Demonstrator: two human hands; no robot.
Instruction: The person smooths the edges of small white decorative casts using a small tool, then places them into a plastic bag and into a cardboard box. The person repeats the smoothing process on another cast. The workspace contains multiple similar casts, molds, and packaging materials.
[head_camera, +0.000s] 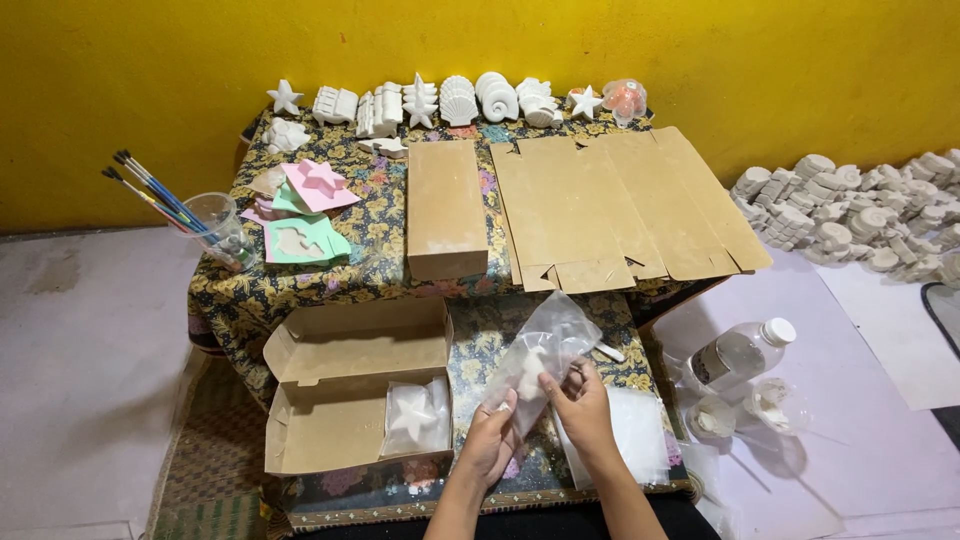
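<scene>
Both my hands hold a clear plastic bag (545, 345) over the patterned table (480, 330). My left hand (492, 440) grips its lower end, where a white plaster piece (528, 368) sits inside. My right hand (580, 408) pinches the bag's right edge. To the left lies an open brown cardboard box (340, 400) with a bagged white plaster star (415, 415) in its corner. A stack of clear bags (635, 430) lies under my right hand.
A closed brown box (445, 205) and flat cardboard sheets (620, 205) lie further back. White plaster figures (440, 100) line the far edge. Pink and green moulds (305, 215) and a cup of brushes (205, 225) are at left. A clear bottle (740, 352) and more plaster casts (860, 215) are on the floor at right.
</scene>
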